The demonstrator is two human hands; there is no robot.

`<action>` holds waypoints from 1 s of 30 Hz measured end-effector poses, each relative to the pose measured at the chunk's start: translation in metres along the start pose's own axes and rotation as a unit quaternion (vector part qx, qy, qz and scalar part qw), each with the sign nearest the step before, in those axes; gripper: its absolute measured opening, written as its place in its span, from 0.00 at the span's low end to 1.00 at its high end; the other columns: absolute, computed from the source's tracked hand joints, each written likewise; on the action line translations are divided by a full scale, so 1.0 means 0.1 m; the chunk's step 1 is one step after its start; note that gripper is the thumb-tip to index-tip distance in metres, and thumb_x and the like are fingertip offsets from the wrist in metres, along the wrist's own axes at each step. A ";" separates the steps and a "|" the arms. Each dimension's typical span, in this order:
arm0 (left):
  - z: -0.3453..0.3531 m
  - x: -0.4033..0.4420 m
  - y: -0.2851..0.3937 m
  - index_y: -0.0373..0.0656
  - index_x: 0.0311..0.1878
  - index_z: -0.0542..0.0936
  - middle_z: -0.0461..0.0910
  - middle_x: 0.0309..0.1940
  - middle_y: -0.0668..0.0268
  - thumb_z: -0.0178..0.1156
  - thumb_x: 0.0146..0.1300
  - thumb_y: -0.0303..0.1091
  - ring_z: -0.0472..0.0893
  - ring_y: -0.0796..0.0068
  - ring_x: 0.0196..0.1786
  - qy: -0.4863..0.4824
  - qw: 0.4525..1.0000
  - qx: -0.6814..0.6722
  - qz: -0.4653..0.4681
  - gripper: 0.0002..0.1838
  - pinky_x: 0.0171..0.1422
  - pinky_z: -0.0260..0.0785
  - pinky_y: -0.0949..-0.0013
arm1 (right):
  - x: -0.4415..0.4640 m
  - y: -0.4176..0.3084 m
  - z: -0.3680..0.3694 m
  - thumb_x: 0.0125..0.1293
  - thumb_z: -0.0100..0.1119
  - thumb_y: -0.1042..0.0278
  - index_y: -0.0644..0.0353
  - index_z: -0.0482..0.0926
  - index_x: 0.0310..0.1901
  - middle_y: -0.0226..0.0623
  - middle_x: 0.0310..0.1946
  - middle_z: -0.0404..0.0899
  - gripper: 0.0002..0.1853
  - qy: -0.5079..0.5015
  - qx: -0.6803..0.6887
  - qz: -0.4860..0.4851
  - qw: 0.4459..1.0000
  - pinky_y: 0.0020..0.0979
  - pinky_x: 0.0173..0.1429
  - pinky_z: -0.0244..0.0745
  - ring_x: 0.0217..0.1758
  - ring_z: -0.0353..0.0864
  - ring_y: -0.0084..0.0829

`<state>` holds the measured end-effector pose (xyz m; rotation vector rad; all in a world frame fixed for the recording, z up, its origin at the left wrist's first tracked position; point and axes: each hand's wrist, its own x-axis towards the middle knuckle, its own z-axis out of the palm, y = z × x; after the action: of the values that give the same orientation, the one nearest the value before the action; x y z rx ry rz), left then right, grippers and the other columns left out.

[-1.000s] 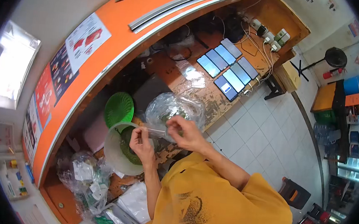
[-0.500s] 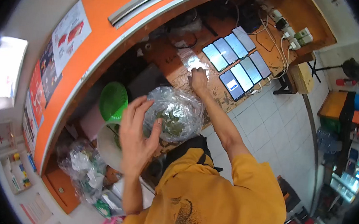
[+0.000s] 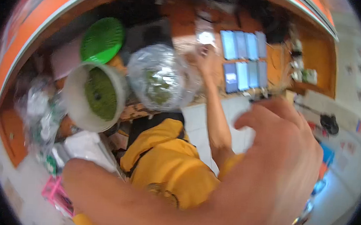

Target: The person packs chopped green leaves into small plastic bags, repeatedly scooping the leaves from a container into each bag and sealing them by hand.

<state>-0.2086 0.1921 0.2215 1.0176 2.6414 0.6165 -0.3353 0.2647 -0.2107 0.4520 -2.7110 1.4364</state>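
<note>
My left hand [image 3: 283, 136] is close to the camera, its forearm crossing low in front of my body. Its bent fingers are smeared by motion, and I cannot make out anything in them. Out on the wooden table, my right hand [image 3: 204, 57] has its fingers bunched at the near end of a small clear plastic bag [image 3: 204, 35]. To its left sits a large clear plastic bag [image 3: 158, 75] with green leafy bits inside. A whitish tub [image 3: 75, 94] holds finely cut green stuff [image 3: 100, 94].
Several phones [image 3: 242, 73] lie in two rows right of my right hand, near cables and chargers [image 3: 304, 75]. A green basket [image 3: 103, 40] stands behind the tub. Crumpled plastic bags [image 3: 40, 107] lie at left, a pink crate [image 3: 59, 196] below. An orange panel edge curves overhead.
My left hand has swung from beside the large bag up and right, close to the camera. My right hand stays at the small bag. The view has turned, showing more of the tub.
</note>
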 end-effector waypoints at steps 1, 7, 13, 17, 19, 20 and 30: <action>0.02 -0.07 -0.05 0.36 0.46 0.87 0.85 0.44 0.52 0.67 0.57 0.30 0.86 0.52 0.50 0.002 1.000 -0.013 -0.021 0.14 0.62 0.79 0.46 | -0.05 0.03 -0.04 0.72 0.69 0.64 0.61 0.79 0.46 0.43 0.44 0.84 0.11 -0.030 0.047 0.003 0.998 0.37 0.51 0.80 0.46 0.85 0.34; 0.36 -1.33 -0.91 0.39 0.53 0.86 0.87 0.48 0.51 0.66 0.67 0.33 0.86 0.51 0.51 0.374 0.891 -0.086 -0.241 0.14 0.56 0.79 0.54 | -0.53 -1.84 -0.65 0.69 0.63 0.76 0.64 0.79 0.44 0.47 0.40 0.84 0.04 -0.190 0.097 -0.082 0.974 0.44 0.49 0.78 0.44 0.85 0.49; 1.40 -2.37 -1.34 0.35 0.57 0.87 0.88 0.40 0.67 0.71 0.72 0.40 0.81 0.83 0.43 0.308 0.752 -0.453 -0.367 0.19 0.45 0.71 0.75 | -0.64 -2.83 -0.87 0.60 0.64 0.84 0.65 0.77 0.39 0.46 0.36 0.80 0.08 -0.293 0.098 -0.180 0.934 0.43 0.45 0.76 0.41 0.81 0.51; 1.37 -2.64 -1.15 0.36 0.59 0.86 0.90 0.46 0.66 0.69 0.73 0.31 0.85 0.81 0.50 0.317 0.739 -0.488 -0.339 0.15 0.56 0.75 0.74 | -0.82 -3.14 -0.75 0.59 0.65 0.84 0.64 0.77 0.38 0.44 0.35 0.79 0.08 -0.328 0.045 -0.213 0.919 0.46 0.45 0.76 0.42 0.81 0.51; 1.29 -2.66 -1.04 0.35 0.54 0.88 0.90 0.44 0.66 0.69 0.72 0.30 0.84 0.81 0.48 0.317 0.758 -0.429 -0.374 0.12 0.54 0.75 0.74 | -0.89 -3.29 -0.71 0.59 0.65 0.83 0.63 0.77 0.38 0.45 0.35 0.78 0.08 -0.342 0.027 -0.251 0.905 0.46 0.45 0.75 0.42 0.80 0.51; 1.32 -2.71 -1.03 0.34 0.53 0.89 0.90 0.43 0.66 0.69 0.71 0.30 0.84 0.81 0.47 0.323 0.757 -0.423 -0.380 0.12 0.53 0.75 0.74 | -0.92 -3.34 -0.68 0.59 0.66 0.83 0.63 0.78 0.38 0.45 0.35 0.76 0.08 -0.356 0.014 -0.254 0.899 0.47 0.45 0.75 0.43 0.80 0.52; 1.59 -2.97 -0.75 0.30 0.43 0.88 0.87 0.32 0.69 0.69 0.70 0.29 0.80 0.83 0.35 0.381 0.737 -0.417 -0.372 0.09 0.42 0.74 0.73 | -1.32 -3.44 -0.49 0.56 0.66 0.76 0.62 0.78 0.39 0.47 0.37 0.79 0.09 -0.336 -0.041 -0.325 0.883 0.47 0.51 0.80 0.49 0.82 0.52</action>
<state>0.0220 -0.0132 0.0682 -0.6764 2.4183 1.9885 -0.1198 0.1534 0.0713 1.9325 -2.5541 1.0817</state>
